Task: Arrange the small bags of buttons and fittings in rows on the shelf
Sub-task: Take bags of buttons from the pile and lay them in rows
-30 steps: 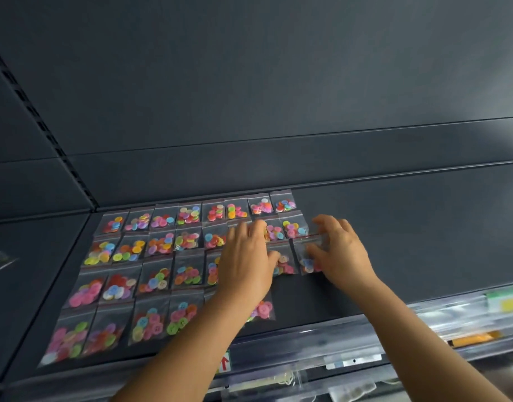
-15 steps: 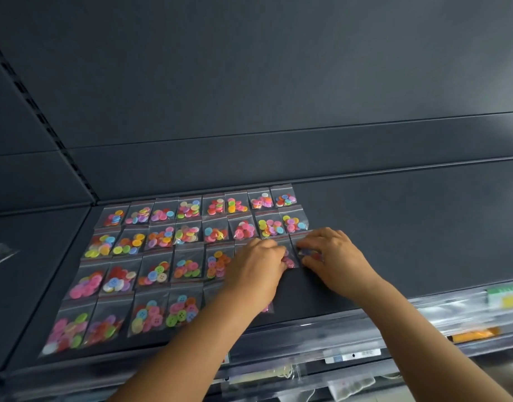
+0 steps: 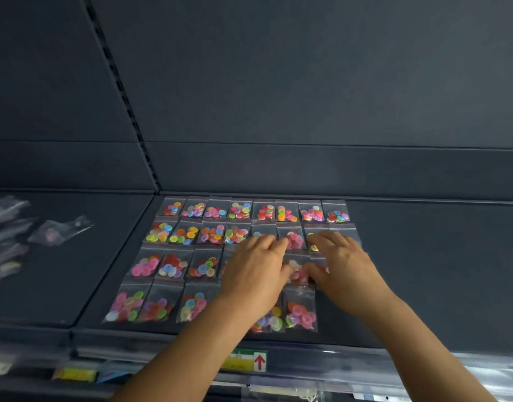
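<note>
Small clear bags of coloured buttons (image 3: 239, 210) lie in several rows on a dark shelf (image 3: 423, 256). My left hand (image 3: 256, 268) lies flat over bags in the second and third rows, fingers stretched forward. My right hand (image 3: 340, 264) rests beside it on the right end of those rows, fingers spread, thumb touching a bag of pink buttons (image 3: 298, 272) between the two hands. A bag of pink and orange buttons (image 3: 301, 313) sits at the right end of the front row, just below my hands. Bags under both palms are hidden.
On the neighbouring shelf panel to the left lies a loose heap of clear bags (image 3: 14, 227). The shelf's front edge carries a label with a red arrow (image 3: 259, 361). Bare dark shelf stretches to the right of the rows.
The view has swung left, so the rows now sit mid-frame and the left heap shows. Both hands have flattened out over the bags; earlier their fingers were bunched together at the third row.
</note>
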